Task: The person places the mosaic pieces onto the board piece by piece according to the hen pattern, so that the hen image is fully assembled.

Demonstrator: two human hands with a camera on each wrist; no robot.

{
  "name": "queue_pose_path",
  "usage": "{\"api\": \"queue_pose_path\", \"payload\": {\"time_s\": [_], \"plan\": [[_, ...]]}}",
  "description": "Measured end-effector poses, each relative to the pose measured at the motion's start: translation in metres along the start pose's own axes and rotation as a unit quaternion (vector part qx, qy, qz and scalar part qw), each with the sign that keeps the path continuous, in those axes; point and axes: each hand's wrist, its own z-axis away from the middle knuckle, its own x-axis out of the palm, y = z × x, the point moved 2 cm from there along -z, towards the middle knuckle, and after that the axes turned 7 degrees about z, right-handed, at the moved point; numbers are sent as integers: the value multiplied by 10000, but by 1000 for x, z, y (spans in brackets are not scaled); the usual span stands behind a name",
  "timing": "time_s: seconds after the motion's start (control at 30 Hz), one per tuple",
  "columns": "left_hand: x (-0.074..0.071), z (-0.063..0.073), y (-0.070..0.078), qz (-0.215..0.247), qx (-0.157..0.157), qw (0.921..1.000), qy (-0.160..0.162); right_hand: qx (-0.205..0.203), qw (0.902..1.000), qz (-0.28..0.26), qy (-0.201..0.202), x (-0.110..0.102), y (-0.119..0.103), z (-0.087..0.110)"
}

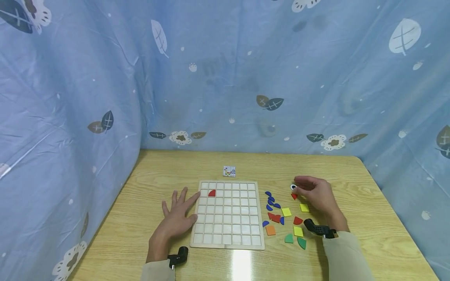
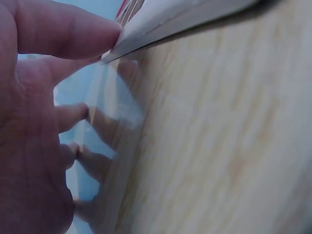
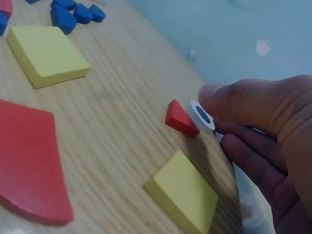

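Head view: the left hand point(image 1: 177, 220), left of the centre, is spread with its fingers apart, thumb and forefinger at the left edge of the gridded board point(image 1: 242, 247). A red quarter-round point(image 1: 212, 193) sits in one upper-left cell; a small patterned card point(image 1: 229, 171) lies on the counter point(image 1: 168, 168) above the board. Right of the centre, the right hand point(image 1: 318, 195) pinches a white disc with a dark middle point(image 1: 293, 187).

Left wrist view: at upper left, the thumb meets the board's edge, seemingly to steady it; nothing is gripped.

Right wrist view: at right, the disc is held tilted beside a red triangle point(image 3: 180, 121); I cannot tell whether they touch. A yellow square point(image 3: 183, 194) lies below.

The step in hand looks like picking up the disc; the next move calls for a firm pinch and a lift clear of the triangle
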Motion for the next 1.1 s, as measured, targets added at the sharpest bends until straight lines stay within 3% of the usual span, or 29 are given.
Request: {"api": "queue_pose_path", "payload": {"time_s": [0.73,0.93,1.1], "plan": [[2,-1,-1,49,19,10000,34,12,9969,773,106,7,-7,-5],[2,0,-1,39,-10,10000,29,9,9980,607,184,1,-15,2],[1,0,-2,15,-16,10000,41,-311,9979,437,359,-7,-33,11]]}}
